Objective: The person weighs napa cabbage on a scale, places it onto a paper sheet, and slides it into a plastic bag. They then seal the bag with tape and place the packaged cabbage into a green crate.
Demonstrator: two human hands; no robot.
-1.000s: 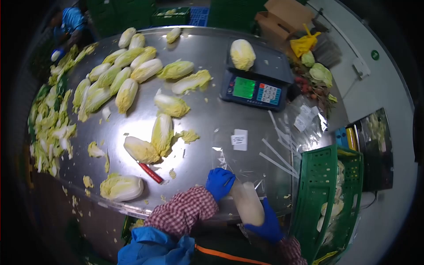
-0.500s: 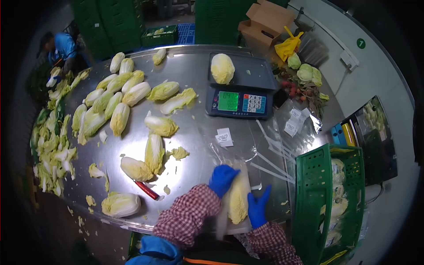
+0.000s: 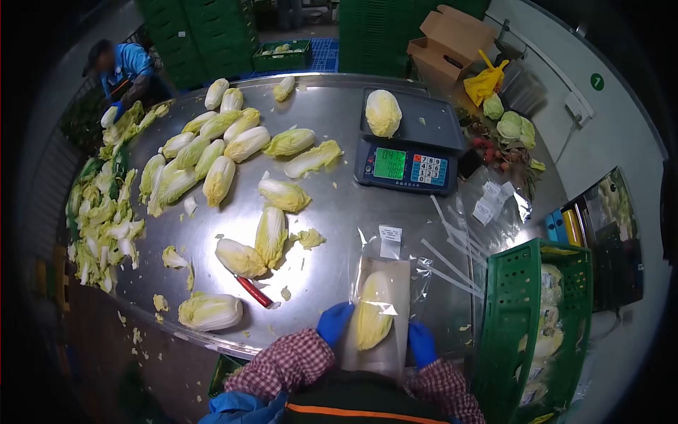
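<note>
A napa cabbage (image 3: 373, 314) lies in a clear plastic bag (image 3: 401, 283) at the front edge of the steel table, close to my body. My blue-gloved left hand (image 3: 334, 323) is closed at the bag's left edge, fingers partly hidden. On the other side, my right hand (image 3: 422, 345), gloved too, grips the right edge of the bag near its lower end. Just above the bag is a white printed label (image 3: 390, 242). To the left are a red-handled knife (image 3: 253, 290) and several loose napa cabbages (image 3: 240, 258).
A digital scale (image 3: 406, 166) bears another napa cabbage (image 3: 383, 113). At right stands a green crate (image 3: 503, 311) of wrapped cabbages. Plastic strips (image 3: 455, 265) lie beside it. Trimmed leaves (image 3: 106, 226) heap at the left edge, where a co-worker (image 3: 131, 71) handles cabbage.
My left hand has moved from the cabbage's top down to the bag's left edge. My right hand, spread before, has lowered and closed at the right edge. The view has shifted left.
</note>
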